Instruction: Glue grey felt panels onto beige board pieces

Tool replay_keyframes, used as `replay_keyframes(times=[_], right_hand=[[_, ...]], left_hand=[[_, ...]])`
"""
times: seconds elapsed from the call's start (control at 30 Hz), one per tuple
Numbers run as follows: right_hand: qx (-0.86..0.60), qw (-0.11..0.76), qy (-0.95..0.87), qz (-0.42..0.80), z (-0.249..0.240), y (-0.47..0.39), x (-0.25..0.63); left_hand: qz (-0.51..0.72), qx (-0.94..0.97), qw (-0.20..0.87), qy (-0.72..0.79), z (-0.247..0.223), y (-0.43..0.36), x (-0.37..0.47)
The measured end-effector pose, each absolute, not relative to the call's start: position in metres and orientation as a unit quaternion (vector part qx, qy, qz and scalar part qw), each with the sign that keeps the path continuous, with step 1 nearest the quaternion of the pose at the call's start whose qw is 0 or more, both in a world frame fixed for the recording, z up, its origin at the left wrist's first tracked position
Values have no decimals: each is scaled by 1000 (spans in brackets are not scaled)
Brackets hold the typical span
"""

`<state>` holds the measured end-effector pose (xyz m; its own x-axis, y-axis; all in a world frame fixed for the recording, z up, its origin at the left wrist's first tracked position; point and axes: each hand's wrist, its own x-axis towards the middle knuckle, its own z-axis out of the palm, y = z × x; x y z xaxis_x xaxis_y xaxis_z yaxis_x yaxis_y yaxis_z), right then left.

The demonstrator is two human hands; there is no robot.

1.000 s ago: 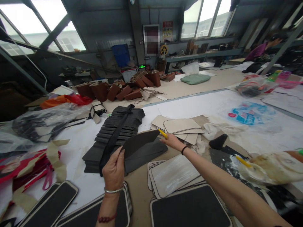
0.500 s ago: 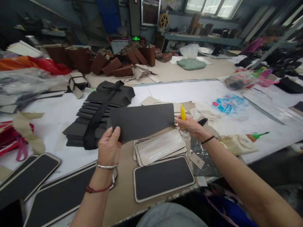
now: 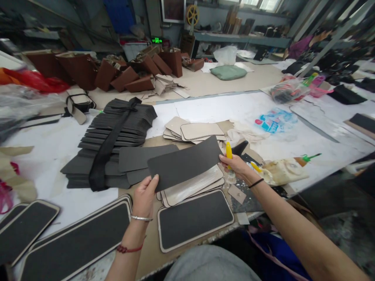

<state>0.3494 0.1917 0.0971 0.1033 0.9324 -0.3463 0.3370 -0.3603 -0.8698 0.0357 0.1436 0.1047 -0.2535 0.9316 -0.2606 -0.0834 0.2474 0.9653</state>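
Between my two hands hangs a thin black rectangular panel [image 3: 186, 162], slightly bent and tilted up toward the right. My left hand [image 3: 146, 191] pinches its lower left corner. My right hand [image 3: 236, 164] grips its right end and also holds a brush with a yellow handle [image 3: 229, 150], pointing up; its pale bristles show below the fingers. Under the held panel lies a stack of beige rounded boards [image 3: 195, 185], the top one streaked with something whitish and shiny. Nearer me is a black panel on a beige-rimmed board [image 3: 196, 220].
A strapped pile of black panels [image 3: 117, 128] stands at left, with loose black panels [image 3: 134, 158] beside it. More beige boards [image 3: 202, 130] lie behind. Finished-looking rimmed boards [image 3: 84, 238] rest at lower left. A green-nozzled bottle [image 3: 304, 159] lies at right. Brown boxes [image 3: 108, 74] stand farther back.
Both hands have brought the black panel lower and nearer, over the streaked board. The loose black panels and the back stack of beige boards show more now. The camera view has shifted.
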Motion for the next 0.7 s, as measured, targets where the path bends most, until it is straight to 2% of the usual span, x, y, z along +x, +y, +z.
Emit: replay_keyframes(times=[0.13, 0.23, 0.47, 0.7], right_hand=[[-769, 97, -570, 275, 62, 182, 364], [-766, -11, -608, 208, 41, 174, 361], [-785, -74, -579, 205, 31, 169, 357], [-798, -67, -544, 252, 34, 171, 363]], left_hand=[[259, 473, 423, 728, 51, 130, 40], [153, 514, 360, 764, 30, 126, 49], [98, 522, 328, 781, 19, 125, 53], [112, 495, 337, 793, 10, 127, 50]])
